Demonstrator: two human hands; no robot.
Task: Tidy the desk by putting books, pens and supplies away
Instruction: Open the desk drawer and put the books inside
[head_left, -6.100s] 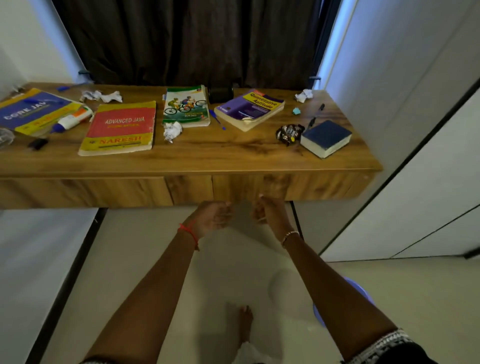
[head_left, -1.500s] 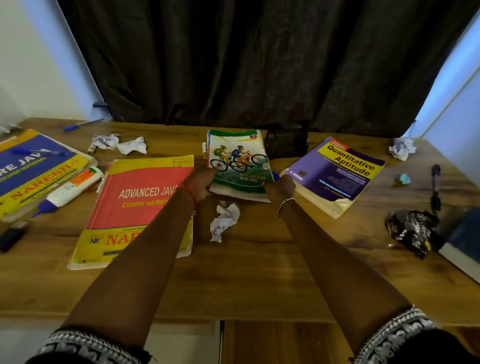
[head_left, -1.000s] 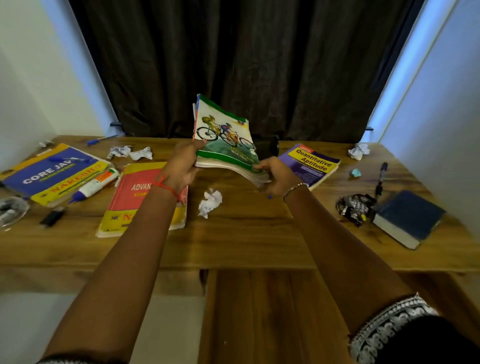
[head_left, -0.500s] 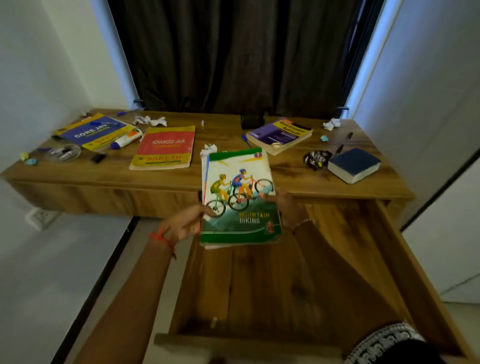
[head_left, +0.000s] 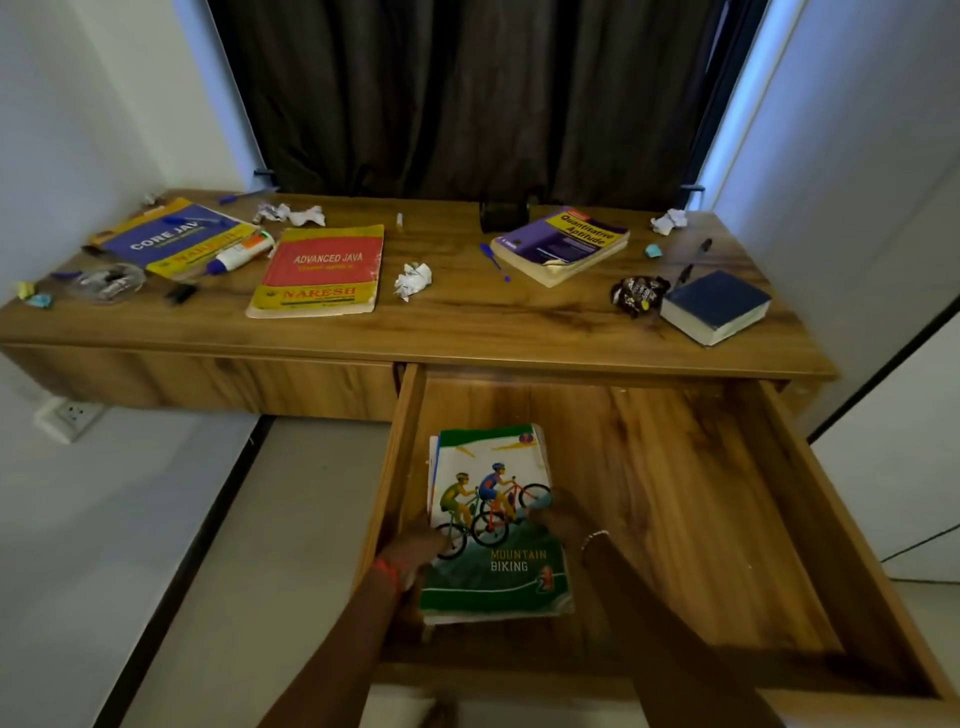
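Left hand (head_left: 415, 551) is gripping the left edge of the Mountain Biking book (head_left: 498, 571), thumb on the cover. Right hand (head_left: 558, 519) is pinching its right edge, so both hands are holding the book. The book is sitting cover-up, low inside the open drawer (head_left: 675, 519). Cannot tell if it is touching the drawer floor yet.

Step in hand, judging: setting the book flat in the drawer. To do it well, keep it level, put the near edge down first, then slide the fingers out sideways so the loose-looking pages are not folding under.

Edges: the drawer's left wall is running just beside the left hand at 9 o'clock, a likely knuckle pinch. The front rim is close at 6 o'clock. Bare drawer floor is lying wide open from 1 to 4 o'clock of the book, plenty for more books.

Farther out on the tabletop (head_left: 467, 332): crumpled paper (head_left: 413, 280) at 12 o'clock, the Advanced Java book (head_left: 319, 270) at 11, the Quantitative Aptitude book (head_left: 563, 244) with a blue pen (head_left: 493, 262) touching it at 1, and the thick blue book (head_left: 717, 306) lying near the front edge at 2. The Core Java book (head_left: 166, 239) is lying far off at 10.
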